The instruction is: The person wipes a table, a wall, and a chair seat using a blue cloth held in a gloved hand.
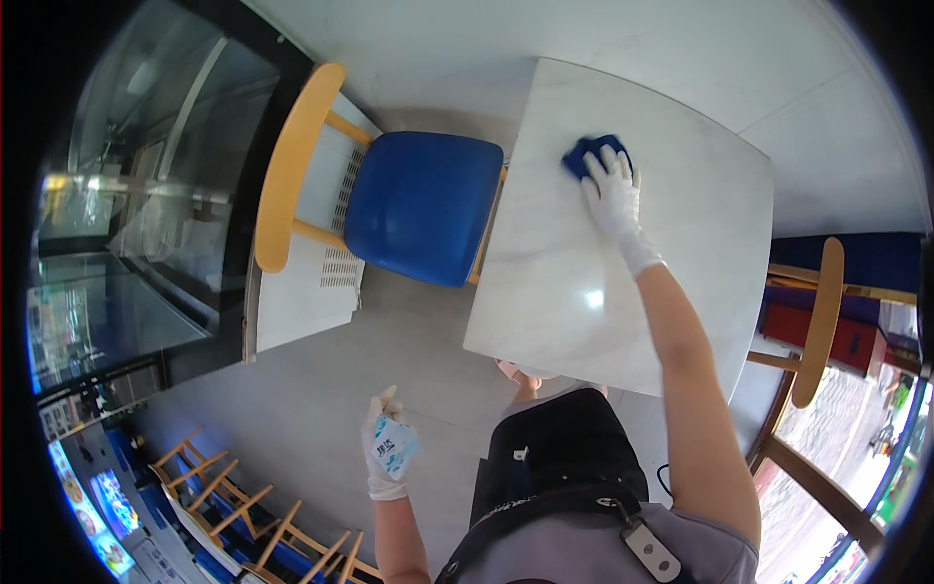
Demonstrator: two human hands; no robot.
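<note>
With twelve o'clock at the top of the view and the dial centred on the marble-patterned tabletop [700, 224], the dark blue cloth [581, 157] lay on that surface toward eleven o'clock, under the gloved right hand [615, 200]. The forearm reached in from about five o'clock, and the fingers were a little apart, bent over the cloth and holding it against the top; the palm's underside was hidden, so how firmly it pressed could not be told. The cloth's edge was blurred, and the step in hand looked like wiping, with the far end of the table being worked. The gloved left hand [374, 446] hung off the table between seven and eight o'clock, its fingers curled around a small white-and-blue packet [397, 450], apart from the tabletop. At nine o'clock a wooden chair with a blue seat [418, 204] stood close against the table's edge, though whether it touched could not be told; a second wooden chair [819, 321] showed its backrest near four o'clock. The wearer's black apron [564, 448] was at six o'clock. As a judgement, the next move called for the right hand to keep the cloth flat and draw it in overlapping strokes toward three and then six o'clock, slowing at the rim so that the cloth did not slip over it, while the left kept its packet well away.
</note>
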